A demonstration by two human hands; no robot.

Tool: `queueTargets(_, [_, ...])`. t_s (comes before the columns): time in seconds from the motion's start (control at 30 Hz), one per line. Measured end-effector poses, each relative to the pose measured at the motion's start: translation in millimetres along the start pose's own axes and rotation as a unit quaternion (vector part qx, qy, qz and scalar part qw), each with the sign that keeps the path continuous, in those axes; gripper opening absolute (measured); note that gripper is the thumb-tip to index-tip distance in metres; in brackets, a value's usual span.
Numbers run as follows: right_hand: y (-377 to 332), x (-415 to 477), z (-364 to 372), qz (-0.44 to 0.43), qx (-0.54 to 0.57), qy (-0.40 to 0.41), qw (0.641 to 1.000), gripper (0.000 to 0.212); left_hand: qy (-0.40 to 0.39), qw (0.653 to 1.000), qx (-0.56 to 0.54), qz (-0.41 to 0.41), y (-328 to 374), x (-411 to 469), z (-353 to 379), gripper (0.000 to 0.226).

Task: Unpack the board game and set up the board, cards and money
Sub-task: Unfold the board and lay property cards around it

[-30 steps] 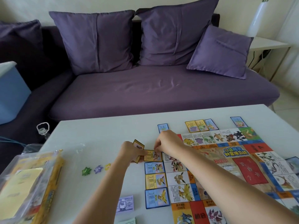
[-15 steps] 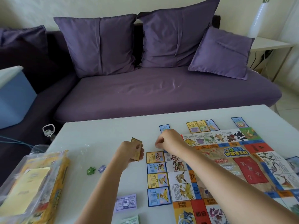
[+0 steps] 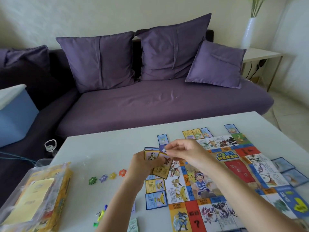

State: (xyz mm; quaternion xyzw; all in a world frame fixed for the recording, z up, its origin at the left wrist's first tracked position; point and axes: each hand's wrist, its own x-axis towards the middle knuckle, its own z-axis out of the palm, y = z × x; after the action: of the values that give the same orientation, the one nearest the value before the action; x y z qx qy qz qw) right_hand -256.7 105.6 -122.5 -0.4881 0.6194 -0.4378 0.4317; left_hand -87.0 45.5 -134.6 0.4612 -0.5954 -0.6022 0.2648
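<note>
Over the white worktop, at the left edge of the game board, you are holding a fan of cards in your left grip, fingers curled round it, while your right grip is pinching the top of one card in that fan. Below the fan, two more flat cards are lying just beside the board's left edge, and banknotes are showing at the near edge. Farther left, four star tokens are sitting in a row, the bagged game box is resting at the near left corner, and a purple sofa is standing behind.
</note>
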Motion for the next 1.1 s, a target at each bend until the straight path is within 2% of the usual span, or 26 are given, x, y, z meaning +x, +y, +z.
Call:
queueTargets(0.1, [-2.2,-15.2,-10.3,0.005,-0.084,-0.01,0.996,0.021,-0.029,0.999,0.03,-0.003,3.0,-10.7,15.7,0.019])
queueTargets(0.23, [-9.2,-35.4,-32.7,-0.001,-0.072,0.039,0.997,0.021,-0.072,0.996,0.037,-0.028,2.5,-22.2,32.6,0.011])
queueTargets(0.3, [-11.3,-45.8,-45.4,-0.008,-0.092,0.047,0.995,0.027,-0.059,0.997,-0.01,-0.042,5.2,-26.0,43.1,0.008])
queueTargets(0.4, [-8.3,-55.9,-58.7,-0.009,-0.173,0.009,0.985,0.036,-0.012,0.999,-0.025,-0.035,10.7,-21.7,57.5,0.018])
queueTargets(0.53, [-1.4,-59.2,-77.5,-0.015,-0.235,0.042,0.971,0.021,-0.009,1.0,0.025,-0.011,20.8,-12.0,80.9,0.013])
queueTargets(0.63, [6.9,-50.7,-101.7,0.002,-0.231,0.065,0.971,0.013,-0.042,0.999,0.032,-0.008,33.0,3.1,105.4,0.01])
queueTargets(0.7, [14.3,-41.2,-122.1,0.03,-0.198,0.087,0.976,0.009,-0.04,0.998,-0.017,-0.035,37.8,20.8,118.2,0.015])
queueTargets(0.8, [28.0,-24.4,-153.2,0.068,-0.118,0.166,0.977,0.005,-0.031,0.994,-0.076,-0.066,41.1,48.6,129.6,0.02])
queueTargets(0.93, [50.7,10.8,-189.2,0.119,-0.101,0.261,0.953,0.009,-0.029,0.991,-0.109,-0.074,44.9,87.1,142.5,0.024])
queueTargets(1.1, [75.4,54.0,-199.5,0.171,-0.104,0.271,0.942,0.013,-0.029,0.981,-0.151,-0.119,37.2,129.7,157.9,0.026])
